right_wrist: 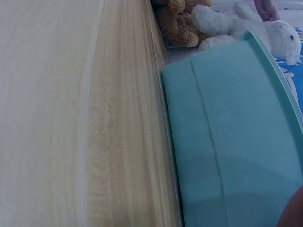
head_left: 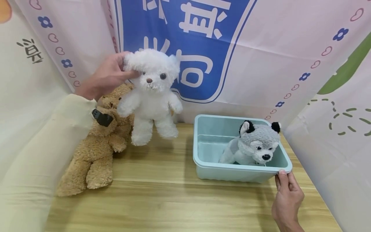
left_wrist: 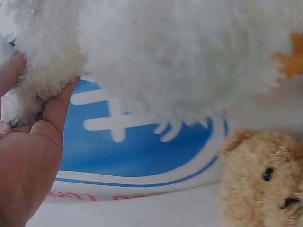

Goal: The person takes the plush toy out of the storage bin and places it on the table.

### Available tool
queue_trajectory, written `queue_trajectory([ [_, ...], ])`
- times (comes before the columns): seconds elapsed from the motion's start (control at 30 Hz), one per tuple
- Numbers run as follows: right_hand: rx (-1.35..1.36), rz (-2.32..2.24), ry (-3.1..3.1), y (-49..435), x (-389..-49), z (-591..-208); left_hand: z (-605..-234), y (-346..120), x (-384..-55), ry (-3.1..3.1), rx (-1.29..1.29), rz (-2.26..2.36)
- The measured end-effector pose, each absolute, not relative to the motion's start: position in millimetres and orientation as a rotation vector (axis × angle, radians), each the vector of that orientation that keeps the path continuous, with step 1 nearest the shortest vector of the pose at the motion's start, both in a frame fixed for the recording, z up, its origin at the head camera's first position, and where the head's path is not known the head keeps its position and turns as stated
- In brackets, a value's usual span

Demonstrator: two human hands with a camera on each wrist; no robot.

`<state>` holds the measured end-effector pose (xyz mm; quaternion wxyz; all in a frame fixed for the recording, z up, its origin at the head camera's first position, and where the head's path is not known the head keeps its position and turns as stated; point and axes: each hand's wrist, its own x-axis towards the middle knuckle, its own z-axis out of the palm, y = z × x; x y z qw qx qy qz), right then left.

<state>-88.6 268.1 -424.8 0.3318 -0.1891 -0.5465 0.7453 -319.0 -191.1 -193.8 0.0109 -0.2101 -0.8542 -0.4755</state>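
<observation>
A fluffy white teddy bear (head_left: 153, 96) hangs upright above the table, face toward me. My left hand (head_left: 111, 74) grips it by the side of its head; in the left wrist view the thumb and fingers (left_wrist: 59, 101) pinch the white fur. At the right, my right hand (head_left: 288, 198) holds the near right corner of a pale teal plastic bin (head_left: 232, 174), thumb on its rim. Inside the bin sits a grey and white plush husky (head_left: 258, 148), leaning to the right side. In the right wrist view, only a bit of that hand shows beside the bin (right_wrist: 236, 127).
Brown teddy bears (head_left: 95, 151) sit at the table's left, partly behind my left forearm. The wooden table (head_left: 162, 196) runs under everything. Printed cloth (head_left: 261, 64) with a blue sign surrounds the back and sides. A black wrist camera (head_left: 102, 118) is strapped to the left sleeve.
</observation>
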Motion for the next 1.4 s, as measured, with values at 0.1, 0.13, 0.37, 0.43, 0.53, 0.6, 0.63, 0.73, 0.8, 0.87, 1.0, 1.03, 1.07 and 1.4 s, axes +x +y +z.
queue_trajectory([
  [0.1, -0.492, 1.947, -1.428, 268.2, -88.4, -424.8, -204.1, -193.6, -323.7, -2.671, -0.658, -1.49],
  [0.13, -0.49, 1.948, -1.427, 268.2, -88.4, -424.8, -207.4, -194.3, -325.4, -2.664, -0.664, -1.49],
  [0.37, -0.48, 1.944, -1.426, 269.0, -87.9, -424.2, -231.5, -195.1, -342.8, -2.602, -0.756, -1.508],
  [0.43, -0.485, 1.951, -1.419, 269.1, -87.8, -424.4, -239.6, -194.6, -348.0, -2.597, -0.752, -1.506],
  [0.53, -0.507, 1.953, -1.429, 268.8, -88.4, -425.2, -251.4, -193.6, -354.5, -2.607, -0.719, -1.502],
  [0.6, -0.519, 1.95, -1.436, 268.5, -88.6, -425.6, -257.7, -192.3, -357.7, -2.622, -0.708, -1.501],
  [0.63, -0.524, 1.949, -1.435, 268.3, -88.6, -425.7, -260.2, -191.4, -358.8, -2.631, -0.708, -1.493],
  [0.73, -0.516, 1.952, -1.427, 268.5, -88.2, -425.8, -265.9, -189.4, -363.2, -2.632, -0.734, -1.489],
  [0.8, -0.503, 1.955, -1.412, 268.5, -88.1, -425.6, -268.6, -187.7, -365.9, -2.619, -0.749, -1.518],
  [0.87, -0.488, 1.956, -1.411, 268.5, -88.0, -425.2, -271.1, -186.4, -368.8, -2.611, -0.741, -1.535],
  [1.0, -0.477, 1.958, -1.409, 268.0, -88.0, -424.8, -275.7, -182.0, -373.9, -2.605, -0.714, -1.561],
  [1.03, -0.477, 1.959, -1.413, 268.0, -87.9, -424.6, -277.0, -181.0, -375.1, -2.604, -0.71, -1.556],
  [1.07, -0.479, 1.961, -1.414, 267.9, -88.0, -424.5, -278.2, -179.9, -376.2, -2.605, -0.713, -1.546],
  [1.4, -0.491, 1.949, -1.433, 268.6, -88.5, -424.3, -292.8, -171.6, -386.4, -2.551, -0.729, -1.646],
])
